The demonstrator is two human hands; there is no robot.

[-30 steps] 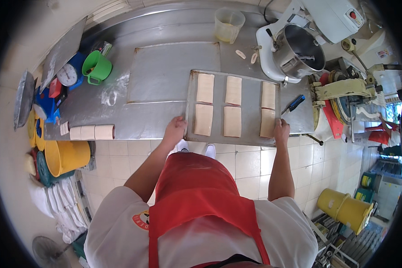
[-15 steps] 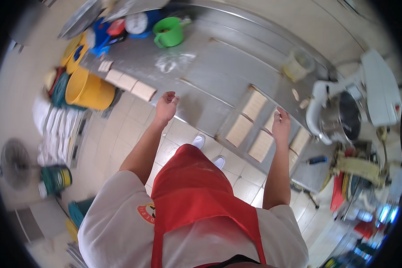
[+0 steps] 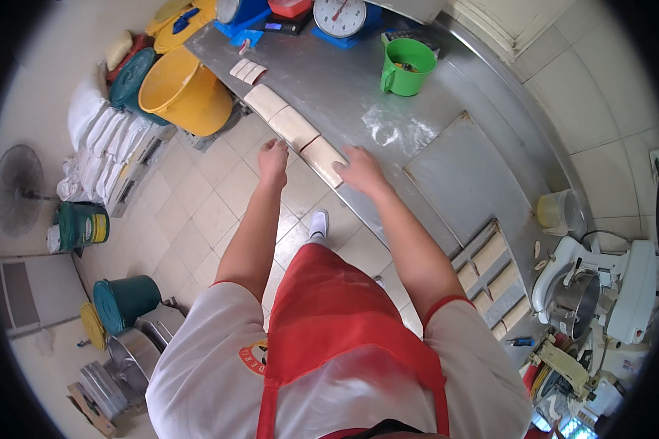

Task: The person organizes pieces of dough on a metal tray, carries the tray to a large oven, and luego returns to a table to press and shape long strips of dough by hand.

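Observation:
A row of pale dough pieces with thin reddish seams (image 3: 284, 121) lies along the near edge of the steel table (image 3: 447, 80), with smaller cut pieces (image 3: 248, 72) beyond them. My right hand (image 3: 355, 170) is open at the nearest piece, thumb and fingers apart; whether it presses on the dough is unclear. Just off the table edge, left of the row, my left hand (image 3: 273, 155) has curled fingers with nothing visible in them. A metal tray with dough rectangles (image 3: 521, 285) rests at lower right, partly behind my right arm.
Scales (image 3: 338, 16) and a green mug (image 3: 410, 73) stand farther along the table. A plastic jug (image 3: 555, 212) and mixer (image 3: 622, 293) are at right. A yellow tub (image 3: 183, 95), stacked white sacks (image 3: 117, 146), a fan (image 3: 18, 190) and lidded buckets (image 3: 124, 300) stand left.
Both hands have let go of the tray of dough. My view has swung left, and my hands have moved to the row of pieces at the table's edge.

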